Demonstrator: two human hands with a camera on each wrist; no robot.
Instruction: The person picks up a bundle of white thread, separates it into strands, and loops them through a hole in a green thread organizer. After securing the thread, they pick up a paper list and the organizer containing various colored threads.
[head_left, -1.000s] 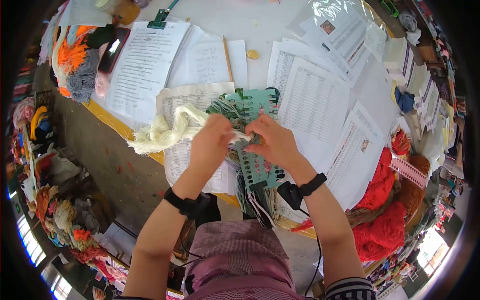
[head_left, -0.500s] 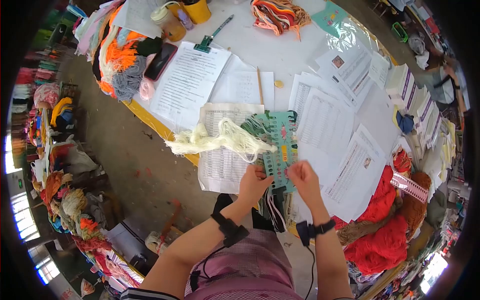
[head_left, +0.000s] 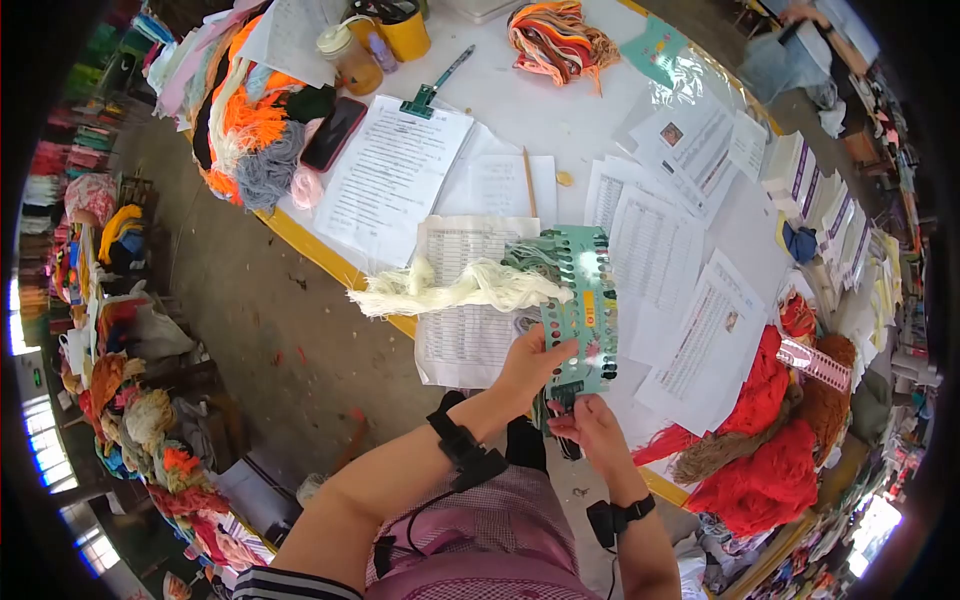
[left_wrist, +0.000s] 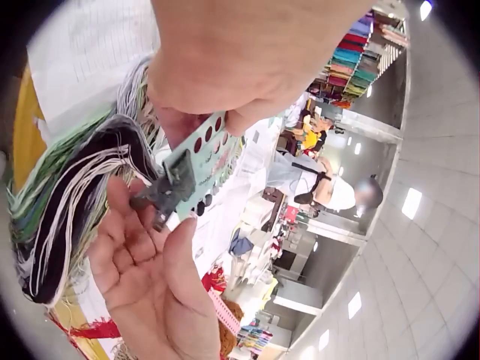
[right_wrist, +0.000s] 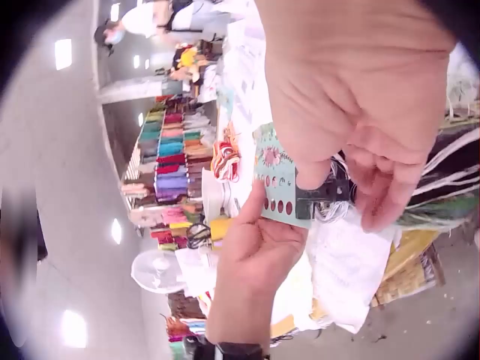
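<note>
A green thread card (head_left: 592, 262) with punched holes along its sides is held slightly raised at the table's front edge. My left hand (head_left: 526, 374) grips its near left side, thumb on top and fingers hidden underneath. At the card's near end sits a black binder clip (right_wrist: 324, 199). My right hand (head_left: 598, 432) pinches at this clip, the thumb on one side and curled fingers on the other. Green, black and white threads (left_wrist: 79, 187) hang from the card. A cream yarn hank (head_left: 470, 288) stretches left from the card's holes across a printed sheet (head_left: 450, 350).
Printed papers (head_left: 655, 240) lie right of the card, near red yarn (head_left: 755, 490). A pencil (head_left: 529, 182), a clipped stack of sheets (head_left: 395, 165), a phone (head_left: 333, 135) and mixed yarn (head_left: 245, 125) occupy the far left. An orange striped hank (head_left: 560, 45) lies at the back.
Both hands have left the cream yarn and come down to the card's near end. The left hand has taken hold of the card's side; the right has moved to the clip.
</note>
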